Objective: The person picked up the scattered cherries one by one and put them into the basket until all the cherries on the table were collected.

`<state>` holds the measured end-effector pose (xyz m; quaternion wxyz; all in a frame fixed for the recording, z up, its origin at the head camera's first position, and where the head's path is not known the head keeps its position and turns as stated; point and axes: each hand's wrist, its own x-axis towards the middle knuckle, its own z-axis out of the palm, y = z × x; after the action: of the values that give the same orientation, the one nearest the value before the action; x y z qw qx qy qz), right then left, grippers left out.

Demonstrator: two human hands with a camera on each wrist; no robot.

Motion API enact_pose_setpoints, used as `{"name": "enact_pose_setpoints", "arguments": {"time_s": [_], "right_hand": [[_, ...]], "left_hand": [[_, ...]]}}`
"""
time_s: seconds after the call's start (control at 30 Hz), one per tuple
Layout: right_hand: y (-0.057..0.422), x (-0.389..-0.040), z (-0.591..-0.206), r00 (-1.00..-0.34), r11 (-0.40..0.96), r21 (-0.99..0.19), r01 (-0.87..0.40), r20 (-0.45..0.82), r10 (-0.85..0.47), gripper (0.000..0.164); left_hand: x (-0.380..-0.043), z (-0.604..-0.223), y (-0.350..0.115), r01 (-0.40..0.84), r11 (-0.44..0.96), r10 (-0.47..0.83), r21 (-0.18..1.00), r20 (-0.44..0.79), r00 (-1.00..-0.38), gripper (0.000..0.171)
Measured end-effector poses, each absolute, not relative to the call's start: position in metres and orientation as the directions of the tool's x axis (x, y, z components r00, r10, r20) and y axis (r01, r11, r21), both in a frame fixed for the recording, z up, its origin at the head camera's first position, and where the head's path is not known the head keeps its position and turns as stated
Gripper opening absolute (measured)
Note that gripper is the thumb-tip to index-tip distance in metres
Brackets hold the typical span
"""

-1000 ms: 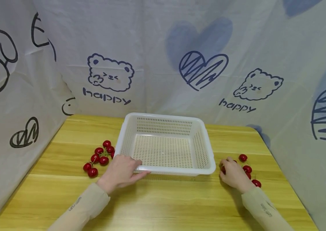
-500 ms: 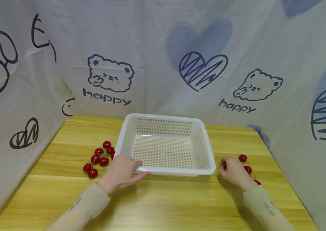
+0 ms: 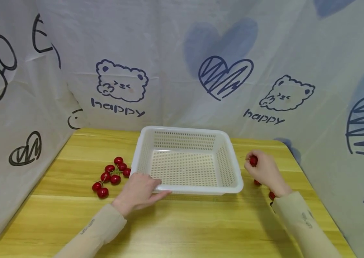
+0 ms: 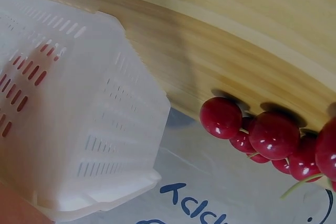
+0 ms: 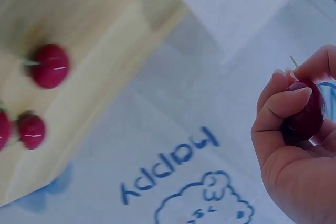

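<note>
A white slotted plastic basket (image 3: 198,190) stands on the wooden table with nothing inside it. At its front left corner my left hand (image 3: 139,191) grips the rim, fingers over the edge; they show reddish through the basket's slots in the left wrist view. To the right of the basket, my raised right hand (image 3: 267,171) pinches a dark red cherry (image 5: 304,115) between thumb and fingers, its thin stem sticking up. Several cherries (image 3: 115,179) with green stems lie left of the basket. Below my right hand are loose cherries (image 3: 272,195), partly hidden by the wrist and sleeve.
The wooden table (image 3: 182,229) ends at a pale cloth backdrop (image 3: 175,100) with drawn hearts and bears, hanging behind and on both sides. In the left wrist view, a cluster of cherries (image 4: 274,136) lies close beside the basket wall.
My right hand has lifted a cherry off the table and moved up and away from the right-hand cherries. My left hand stays on the basket rim.
</note>
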<state>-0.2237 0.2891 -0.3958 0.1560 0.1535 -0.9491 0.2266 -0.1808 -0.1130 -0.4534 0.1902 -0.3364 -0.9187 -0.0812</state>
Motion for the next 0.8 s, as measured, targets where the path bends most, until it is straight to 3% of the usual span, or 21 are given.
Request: {"name": "enact_pose_setpoints", "arguments": {"time_s": [0.43,0.8], "right_hand": [[0.242,-0.240,-0.378,-0.864,0.796,-0.390,-0.463,0.398,-0.308,0.004],[0.216,-0.258,-0.396,-0.877,0.744,-0.467,-0.478,0.206,-0.434,0.004]], "left_hand": [[-0.181,-0.453,-0.110,0.647,0.762,0.590,0.020,0.391,-0.707,0.047],[-0.181,-0.452,-0.110,0.637,0.771,0.587,0.007,0.380,-0.715,0.047]]}}
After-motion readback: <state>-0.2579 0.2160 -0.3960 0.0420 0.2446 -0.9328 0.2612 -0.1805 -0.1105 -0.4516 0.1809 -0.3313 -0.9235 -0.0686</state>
